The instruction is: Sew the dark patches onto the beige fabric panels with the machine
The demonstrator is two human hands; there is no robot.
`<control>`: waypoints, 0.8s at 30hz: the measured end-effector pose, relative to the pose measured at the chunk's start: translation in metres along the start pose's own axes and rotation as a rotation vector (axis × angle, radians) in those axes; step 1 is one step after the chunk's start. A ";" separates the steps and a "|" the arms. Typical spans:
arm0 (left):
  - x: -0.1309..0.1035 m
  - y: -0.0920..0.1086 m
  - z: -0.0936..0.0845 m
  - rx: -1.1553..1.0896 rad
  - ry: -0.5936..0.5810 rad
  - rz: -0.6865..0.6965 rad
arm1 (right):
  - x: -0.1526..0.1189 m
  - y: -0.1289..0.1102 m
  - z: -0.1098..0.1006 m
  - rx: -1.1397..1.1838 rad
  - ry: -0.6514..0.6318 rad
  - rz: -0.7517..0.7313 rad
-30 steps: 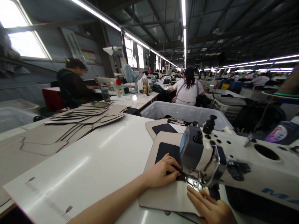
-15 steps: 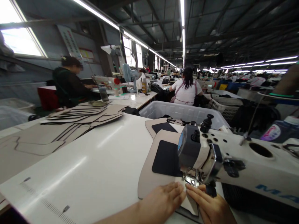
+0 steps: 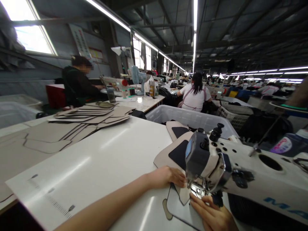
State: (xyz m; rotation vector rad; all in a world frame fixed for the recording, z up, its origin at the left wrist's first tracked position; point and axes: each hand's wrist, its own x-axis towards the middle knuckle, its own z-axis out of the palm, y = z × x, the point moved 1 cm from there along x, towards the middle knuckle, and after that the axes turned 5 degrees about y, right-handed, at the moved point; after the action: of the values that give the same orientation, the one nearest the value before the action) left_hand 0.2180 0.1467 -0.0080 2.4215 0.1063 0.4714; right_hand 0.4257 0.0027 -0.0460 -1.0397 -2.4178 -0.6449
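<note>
1. Head view: right hand nearest, at the bottom edge, fingers extended and pressed flat on the beige fabric panel, just below the presser foot. No grip, palm down.
2. Left hand lies flat on the panel's near edge, fingertips right beside the foot. Open, holding nothing.
3. Panel lies on the white table, running under the sewing machine head; dark patch on it, partly hidden by the head.
4. Beyond it: a second panel by the white plastic bin.
5. Far left: a stack of cut pieces.
6. Background: two people seated at other workstations.
</note>
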 end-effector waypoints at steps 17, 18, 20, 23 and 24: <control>-0.021 0.003 0.042 0.465 0.100 -0.237 | 0.000 -0.003 0.007 -0.126 0.069 -0.003; -0.020 0.002 0.042 0.477 0.089 -0.245 | 0.002 -0.003 0.005 -0.114 0.072 -0.006; -0.017 0.001 0.040 0.479 0.081 -0.244 | 0.005 -0.002 0.003 -0.086 0.083 0.005; -0.012 -0.003 0.032 0.437 0.096 -0.235 | 0.007 -0.001 0.003 -0.054 0.106 0.022; -0.010 -0.004 0.030 0.415 0.105 -0.231 | 0.006 -0.001 0.004 -0.049 0.110 0.020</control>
State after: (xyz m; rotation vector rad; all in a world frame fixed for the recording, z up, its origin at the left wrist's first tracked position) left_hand 0.2195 0.1297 -0.0355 2.7383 0.5736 0.5083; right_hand 0.4201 0.0076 -0.0460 -1.0186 -2.3049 -0.7381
